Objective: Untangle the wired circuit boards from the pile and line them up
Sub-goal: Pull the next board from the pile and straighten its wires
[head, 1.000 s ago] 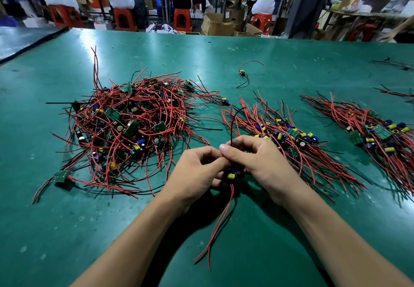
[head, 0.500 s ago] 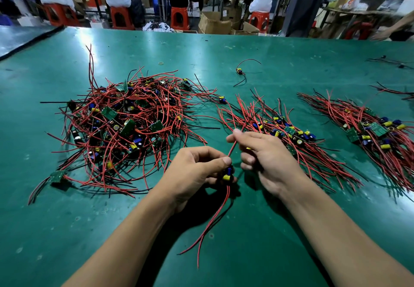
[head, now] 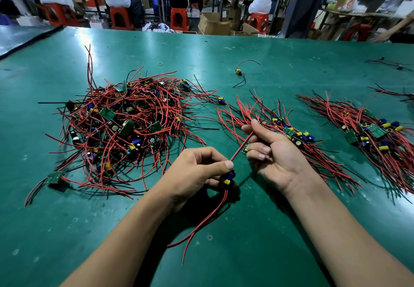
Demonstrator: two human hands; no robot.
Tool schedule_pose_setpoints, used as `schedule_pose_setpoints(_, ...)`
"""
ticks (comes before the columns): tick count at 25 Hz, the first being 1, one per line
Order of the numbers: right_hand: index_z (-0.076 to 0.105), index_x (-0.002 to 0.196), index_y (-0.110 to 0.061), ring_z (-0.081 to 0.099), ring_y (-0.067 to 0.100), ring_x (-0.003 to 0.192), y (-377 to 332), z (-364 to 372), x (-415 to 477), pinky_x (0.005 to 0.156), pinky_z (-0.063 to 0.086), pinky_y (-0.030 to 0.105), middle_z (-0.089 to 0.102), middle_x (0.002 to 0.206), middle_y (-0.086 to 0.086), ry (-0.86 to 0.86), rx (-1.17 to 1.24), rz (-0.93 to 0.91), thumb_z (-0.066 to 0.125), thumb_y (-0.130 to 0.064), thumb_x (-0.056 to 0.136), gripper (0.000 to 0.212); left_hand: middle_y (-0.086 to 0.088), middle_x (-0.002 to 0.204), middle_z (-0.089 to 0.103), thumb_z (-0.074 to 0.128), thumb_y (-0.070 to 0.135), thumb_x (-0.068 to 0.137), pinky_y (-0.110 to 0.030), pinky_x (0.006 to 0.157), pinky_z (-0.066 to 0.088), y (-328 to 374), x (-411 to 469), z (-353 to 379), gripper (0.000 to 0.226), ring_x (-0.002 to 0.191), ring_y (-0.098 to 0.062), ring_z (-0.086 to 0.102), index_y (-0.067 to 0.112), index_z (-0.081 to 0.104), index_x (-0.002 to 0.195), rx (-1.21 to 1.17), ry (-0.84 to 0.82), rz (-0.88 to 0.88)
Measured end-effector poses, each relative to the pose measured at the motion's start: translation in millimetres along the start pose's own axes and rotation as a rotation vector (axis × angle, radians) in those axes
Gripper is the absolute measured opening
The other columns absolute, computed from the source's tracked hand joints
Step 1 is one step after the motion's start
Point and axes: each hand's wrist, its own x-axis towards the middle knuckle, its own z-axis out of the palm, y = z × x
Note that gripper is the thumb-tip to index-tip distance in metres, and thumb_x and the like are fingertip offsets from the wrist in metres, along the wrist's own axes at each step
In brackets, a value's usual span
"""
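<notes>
While its loose red wires (head: pixel 202 223) trail toward us over the green counter (head: pixel 67 230), one circuit board (head: pixel 227 178) sits clamped in the pinching grip of our left hand (head: pixel 197 170), and the grip of our right hand (head: pixel 282 159) is curled round the red wire (head: pixel 242 146) that rises from this board. We judge the board is already free and we are straightening its leads. The next move calls for laying it parallel beside the nearer row (head: pixel 295 134), without disturbing neighbours. Farther left lies the pile (head: pixel 125 125); farther right, a second row (head: pixel 369 134).
</notes>
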Motion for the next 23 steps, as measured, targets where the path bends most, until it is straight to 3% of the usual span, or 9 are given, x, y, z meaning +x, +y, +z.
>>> schedule_pose_setpoints(9,0.067,0.057,-0.007,0.027,0.004,0.029,-5,-1,-4,0.029,0.023,0.015,0.029,0.068,-0.006,-0.082,0.092,0.117,0.063,-0.027,0.083,0.033,-0.010,0.071,0.066,0.069,0.005,0.080,-0.017,0.052,0.049,3,-4,-3,0.009,0.056,-0.013,0.059,0.007,0.066,0.072,-0.004,-0.068,-0.014)
schedule_pose_setpoints(12,0.074,0.070,-0.008,0.030,0.002,0.036,1,-3,-2,0.034,0.026,0.015,0.041,0.062,-0.005,-0.055,-0.103,-0.030,0.061,-0.040,0.090,0.039,-0.014,0.075,0.066,0.070,0.007,0.080,-0.017,0.054,0.048,3,-5,-3,0.007,0.057,-0.014,0.059,0.005,0.065,0.075,-0.029,-0.016,-0.026)
schedule_pose_setpoints(15,0.078,0.088,-0.009,0.038,0.006,0.044,13,-3,-3,0.040,0.033,0.019,0.051,0.067,-0.003,-0.089,-0.407,-0.157,0.065,-0.049,0.083,0.042,-0.013,0.073,0.068,0.065,0.003,0.085,-0.019,0.053,0.051,2,-3,-4,0.008,0.056,-0.016,0.065,0.004,0.062,0.078,-0.094,0.074,-0.024)
schedule_pose_setpoints(19,0.078,0.095,-0.008,0.058,0.012,0.050,34,1,-11,0.047,0.047,0.020,0.067,0.071,0.006,-0.253,-0.634,-0.118,0.073,-0.029,0.085,0.024,-0.007,0.065,0.062,0.063,0.001,0.088,-0.019,0.053,0.051,0,-2,-4,0.011,0.052,-0.011,0.060,0.003,0.062,0.077,-0.093,0.099,0.003)
schedule_pose_setpoints(23,0.074,0.087,-0.005,0.035,0.005,0.040,19,0,-5,0.039,0.030,0.017,0.049,0.056,-0.009,-0.046,-0.546,-0.276,0.065,-0.021,0.094,0.019,-0.007,0.067,0.065,0.066,0.002,0.086,-0.017,0.053,0.048,2,-4,-4,0.010,0.054,-0.011,0.057,0.004,0.061,0.076,-0.034,0.009,-0.029)
